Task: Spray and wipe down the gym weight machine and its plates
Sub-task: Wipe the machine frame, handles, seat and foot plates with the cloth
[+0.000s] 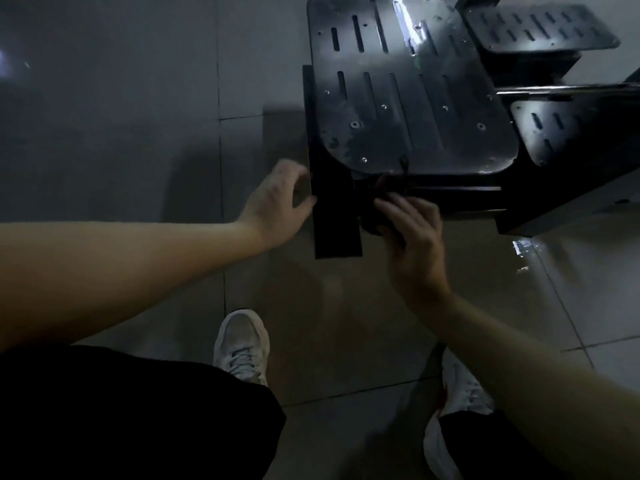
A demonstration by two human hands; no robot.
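Down at the near edge of the weight machine (540,216), under its slotted foot plate (415,109), the right hand (412,233) lies over a dark wad (371,224), likely a cloth. Whether it grips it I cannot tell. The left hand (277,202) is loose, fingertips at the black base bar (334,220). I'd judge the steel heavy, rigid and slick: brace on the bar, wipe the plate.

Both my bare forearms (121,271) reach forward. My left hand (277,199) is loosely curled, thumb and fingers apart. My right hand (412,233) lies back-up, fingers bent; its grip I cannot make out.
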